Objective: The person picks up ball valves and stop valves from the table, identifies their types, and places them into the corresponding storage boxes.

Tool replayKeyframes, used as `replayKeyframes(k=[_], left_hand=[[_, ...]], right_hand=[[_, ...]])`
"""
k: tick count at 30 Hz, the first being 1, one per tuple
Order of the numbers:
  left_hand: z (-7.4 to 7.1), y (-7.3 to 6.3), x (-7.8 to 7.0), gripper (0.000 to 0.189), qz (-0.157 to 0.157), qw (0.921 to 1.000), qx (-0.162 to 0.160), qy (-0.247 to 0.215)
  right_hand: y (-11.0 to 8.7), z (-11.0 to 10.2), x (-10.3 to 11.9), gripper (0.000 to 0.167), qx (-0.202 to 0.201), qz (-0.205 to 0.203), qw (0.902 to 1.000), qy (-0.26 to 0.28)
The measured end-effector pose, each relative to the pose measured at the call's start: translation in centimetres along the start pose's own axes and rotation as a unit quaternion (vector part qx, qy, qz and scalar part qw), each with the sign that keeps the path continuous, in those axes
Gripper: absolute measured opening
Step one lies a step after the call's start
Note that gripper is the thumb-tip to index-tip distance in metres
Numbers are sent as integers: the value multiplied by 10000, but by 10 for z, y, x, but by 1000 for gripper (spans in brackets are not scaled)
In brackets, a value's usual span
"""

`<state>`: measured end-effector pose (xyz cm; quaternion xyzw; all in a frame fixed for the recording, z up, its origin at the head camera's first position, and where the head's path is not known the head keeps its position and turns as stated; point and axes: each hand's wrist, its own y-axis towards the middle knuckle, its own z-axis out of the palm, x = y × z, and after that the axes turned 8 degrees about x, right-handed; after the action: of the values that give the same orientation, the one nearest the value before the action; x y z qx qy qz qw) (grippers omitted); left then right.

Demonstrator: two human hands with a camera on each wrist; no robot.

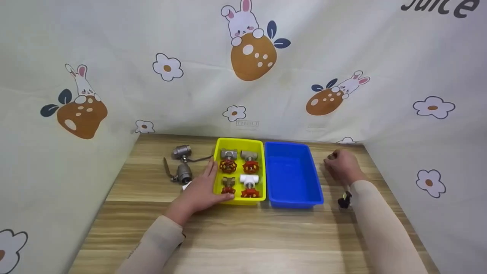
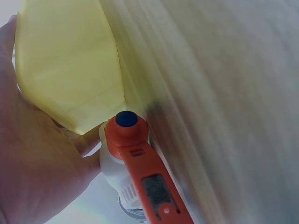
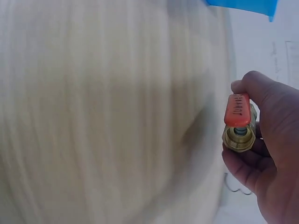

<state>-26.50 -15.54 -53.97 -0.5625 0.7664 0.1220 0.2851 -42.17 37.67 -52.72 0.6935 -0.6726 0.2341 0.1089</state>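
Note:
My right hand [image 1: 342, 165] pinches a small brass ball valve [image 3: 239, 135] with a red lever [image 3: 238, 110], just right of the blue bin. My left hand [image 1: 199, 192] rests at the near left corner of the yellow bin [image 1: 239, 201], fingers stretched along its side and thumb over the front rim. Inside that bin lie two metal valves with red handwheels [image 1: 228, 166], a brass one [image 1: 228, 184] and a white plastic one [image 1: 249, 180]. A white plastic valve with an orange lever [image 2: 152, 186] stands close by the left hand, mostly hidden in the head view.
The blue bin [image 1: 293, 203] stands against the yellow bin's right side. Two grey metal lever valves [image 1: 182, 151] lie left of the yellow bin. A patterned cloth [image 1: 201, 95] hangs behind and beside the wooden table [image 1: 243, 236].

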Motion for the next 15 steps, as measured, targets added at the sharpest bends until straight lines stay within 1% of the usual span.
replayKeyframes(k=[2,9,12,15], left_hand=[[0,0,0,133,7,10000,-22,-12],[0,1,1,133,-67,10000,-24,-63],[1,1,1,133,-50,9999,-27,-88],[2,2,2,133,-26,10000,-28,-80]], right_hand=[[-1,-6,4,55,-100,-215,9992,-334],[-7,-24,24,31,-157,-731,9958,-529],[-11,-27,34,26,-182,-941,9936,-593],[-15,-29,42,24,-174,-1034,9925,-634]])
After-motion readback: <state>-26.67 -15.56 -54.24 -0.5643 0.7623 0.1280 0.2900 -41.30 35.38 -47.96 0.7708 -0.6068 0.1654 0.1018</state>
